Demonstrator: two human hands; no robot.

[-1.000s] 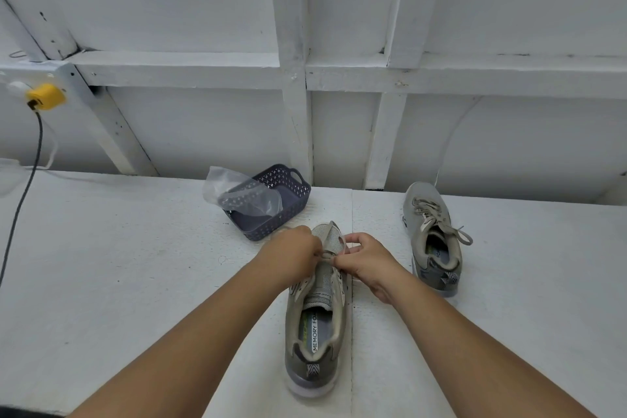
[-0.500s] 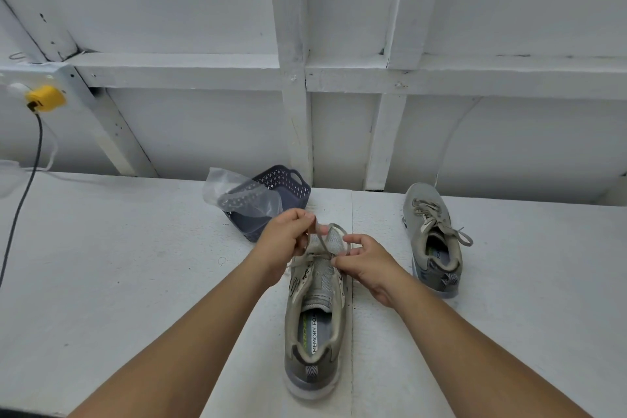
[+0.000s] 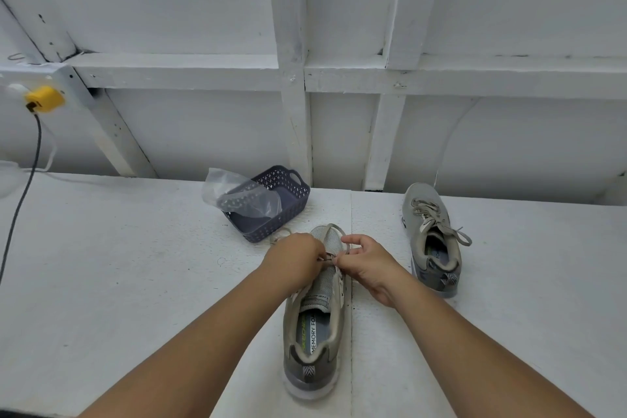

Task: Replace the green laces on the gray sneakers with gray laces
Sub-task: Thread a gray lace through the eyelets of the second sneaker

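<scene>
I see the near gray mesh sneaker point(image 3: 315, 316) on the white desk point(image 3: 118, 282), heel toward me; my left hand point(image 3: 293, 260) and right hand point(image 3: 368, 263) meet above its forefoot, both with fingers curled, pinching the pale gray lace point(image 3: 334, 231) looping over the toe; right of that sneaker stands the second, laced gray sneaker point(image 3: 432, 237); beyond its toe sits a dark blue perforated plastic basket point(image 3: 281, 210) with a clear plastic bag point(image 3: 237, 195).

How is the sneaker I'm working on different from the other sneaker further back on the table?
The near sneaker has a lace only near its toe, with both the left hand and right hand pinching it; the far sneaker is laced up its full length and nobody touches it. The near sneaker lies in front of the person, the far sneaker to the right, nearer the wall. Both are gray, upright, toes pointing away.
</scene>
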